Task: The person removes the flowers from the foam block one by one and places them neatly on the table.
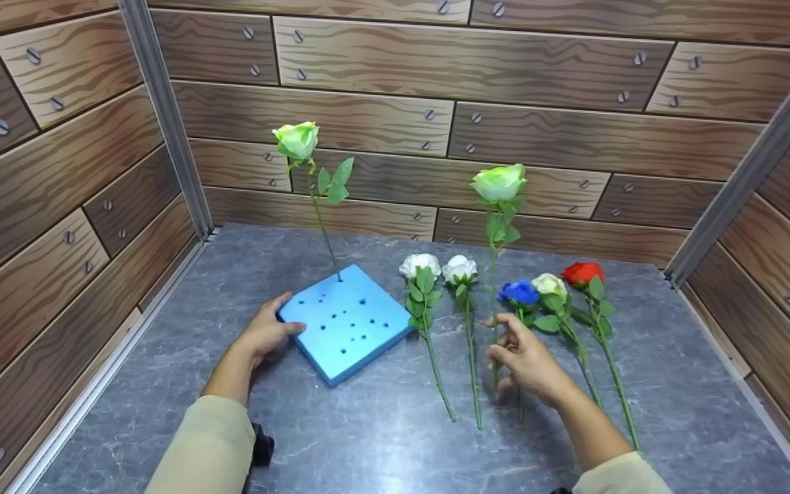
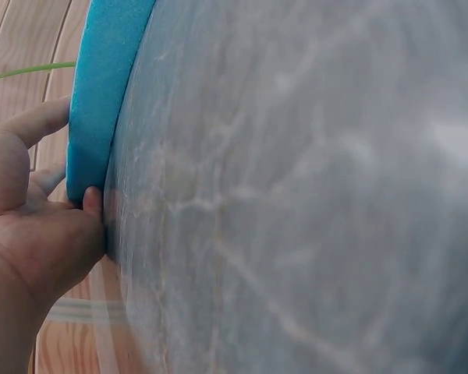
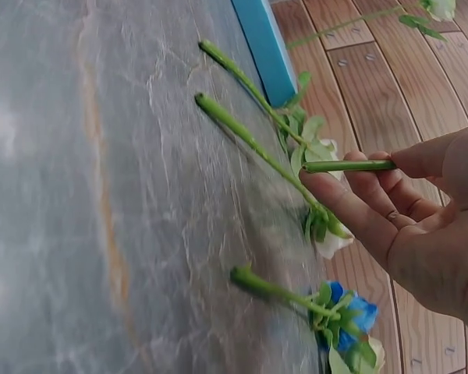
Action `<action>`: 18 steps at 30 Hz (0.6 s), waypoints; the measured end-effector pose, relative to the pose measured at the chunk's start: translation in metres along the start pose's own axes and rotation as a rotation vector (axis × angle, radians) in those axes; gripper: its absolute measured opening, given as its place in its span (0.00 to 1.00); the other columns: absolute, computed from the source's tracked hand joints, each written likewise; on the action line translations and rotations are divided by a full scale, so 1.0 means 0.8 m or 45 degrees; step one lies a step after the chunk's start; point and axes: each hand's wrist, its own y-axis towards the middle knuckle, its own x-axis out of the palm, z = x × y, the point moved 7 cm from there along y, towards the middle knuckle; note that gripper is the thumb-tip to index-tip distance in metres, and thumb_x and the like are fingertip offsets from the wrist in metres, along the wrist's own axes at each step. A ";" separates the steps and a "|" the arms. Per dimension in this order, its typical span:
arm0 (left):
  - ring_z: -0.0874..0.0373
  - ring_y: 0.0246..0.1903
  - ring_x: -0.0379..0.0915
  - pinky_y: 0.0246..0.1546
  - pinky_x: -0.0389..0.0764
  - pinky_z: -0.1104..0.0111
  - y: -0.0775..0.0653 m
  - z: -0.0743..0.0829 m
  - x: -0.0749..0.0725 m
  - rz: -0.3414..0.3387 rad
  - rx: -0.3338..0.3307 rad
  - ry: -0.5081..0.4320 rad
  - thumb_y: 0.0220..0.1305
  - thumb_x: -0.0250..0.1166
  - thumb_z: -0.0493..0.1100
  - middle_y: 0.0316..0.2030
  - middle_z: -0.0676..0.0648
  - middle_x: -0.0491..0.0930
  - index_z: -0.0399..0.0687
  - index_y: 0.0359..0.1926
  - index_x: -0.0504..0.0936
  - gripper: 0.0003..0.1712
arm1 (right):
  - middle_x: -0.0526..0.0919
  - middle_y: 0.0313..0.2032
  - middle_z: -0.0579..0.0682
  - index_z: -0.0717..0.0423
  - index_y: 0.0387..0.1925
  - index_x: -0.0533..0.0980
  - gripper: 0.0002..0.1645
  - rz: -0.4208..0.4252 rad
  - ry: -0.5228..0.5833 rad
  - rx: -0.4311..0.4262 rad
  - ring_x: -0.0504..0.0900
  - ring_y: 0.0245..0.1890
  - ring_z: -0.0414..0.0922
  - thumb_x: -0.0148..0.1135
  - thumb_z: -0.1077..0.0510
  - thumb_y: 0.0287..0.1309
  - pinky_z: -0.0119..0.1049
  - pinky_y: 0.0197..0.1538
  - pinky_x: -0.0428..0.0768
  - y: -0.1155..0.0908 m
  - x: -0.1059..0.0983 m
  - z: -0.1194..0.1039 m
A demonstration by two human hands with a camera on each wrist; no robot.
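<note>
My left hand [image 1: 266, 333] grips the left corner of a blue foam block [image 1: 367, 336], thumb over its top face. The block is dotted with small holes and lies on the table. One pale green rose [image 1: 297, 140] stands upright in a hole near its far corner. Off to the right, my right hand [image 1: 522, 357] pinches the stem of another pale green rose [image 1: 499, 184], holding it upright with the bloom on top. In the right wrist view the stem's cut end [image 3: 347, 165] shows between thumb and fingers.
Two white roses [image 1: 460, 269] lie between the block and my right hand. Beyond that hand lie a blue rose [image 1: 520, 293], a cream rose [image 1: 549, 284] and a red rose [image 1: 583, 273]. Wood-patterned walls [image 1: 367, 62] enclose the grey marbled table [image 1: 182, 412].
</note>
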 end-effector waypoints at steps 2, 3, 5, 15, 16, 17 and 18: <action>0.32 0.87 0.33 0.85 0.47 0.35 0.000 0.000 0.000 0.005 0.000 -0.005 0.74 0.69 0.43 0.88 0.35 0.40 0.52 0.88 0.52 0.51 | 0.79 0.38 0.54 0.58 0.72 0.65 0.25 -0.009 0.004 -0.006 0.84 0.37 0.48 0.57 0.67 0.79 0.50 0.30 0.91 -0.003 -0.005 0.004; 0.32 0.87 0.33 0.85 0.47 0.35 0.000 0.000 0.001 0.005 0.000 -0.008 0.74 0.69 0.43 0.88 0.35 0.40 0.52 0.88 0.52 0.51 | 0.79 0.38 0.54 0.58 0.72 0.65 0.25 -0.009 0.009 -0.003 0.84 0.37 0.48 0.57 0.66 0.79 0.50 0.30 0.91 -0.004 -0.007 0.006; 0.32 0.87 0.33 0.85 0.47 0.35 0.000 0.000 0.001 -0.001 -0.001 -0.008 0.74 0.69 0.43 0.88 0.35 0.40 0.52 0.88 0.52 0.51 | 0.78 0.38 0.54 0.58 0.72 0.64 0.25 -0.011 0.022 0.007 0.84 0.37 0.48 0.56 0.66 0.80 0.50 0.30 0.91 -0.007 -0.010 0.010; 0.32 0.87 0.33 0.86 0.44 0.36 -0.002 0.000 0.000 0.000 0.015 -0.009 0.75 0.69 0.43 0.88 0.35 0.40 0.52 0.88 0.51 0.50 | 0.80 0.38 0.55 0.57 0.73 0.63 0.26 -0.026 0.062 0.055 0.85 0.38 0.48 0.54 0.67 0.81 0.52 0.32 0.91 -0.021 -0.037 0.030; 0.32 0.87 0.33 0.86 0.45 0.37 -0.002 0.001 0.000 0.001 0.017 -0.010 0.75 0.69 0.43 0.88 0.35 0.40 0.52 0.88 0.52 0.50 | 0.80 0.38 0.54 0.57 0.74 0.62 0.26 -0.036 0.064 0.057 0.85 0.38 0.48 0.54 0.66 0.81 0.53 0.32 0.91 -0.023 -0.041 0.032; 0.31 0.87 0.33 0.86 0.45 0.36 -0.001 0.001 0.000 0.002 0.022 -0.003 0.75 0.69 0.44 0.88 0.34 0.40 0.51 0.88 0.51 0.50 | 0.80 0.38 0.54 0.57 0.74 0.62 0.27 -0.043 0.069 0.059 0.86 0.38 0.48 0.54 0.66 0.81 0.53 0.32 0.91 -0.024 -0.045 0.033; 0.31 0.87 0.33 0.86 0.46 0.36 -0.001 0.002 0.000 0.003 0.025 -0.001 0.75 0.69 0.44 0.88 0.34 0.40 0.51 0.88 0.51 0.51 | 0.80 0.37 0.53 0.57 0.75 0.62 0.27 -0.047 0.076 0.065 0.86 0.38 0.48 0.54 0.66 0.81 0.53 0.33 0.92 -0.026 -0.049 0.035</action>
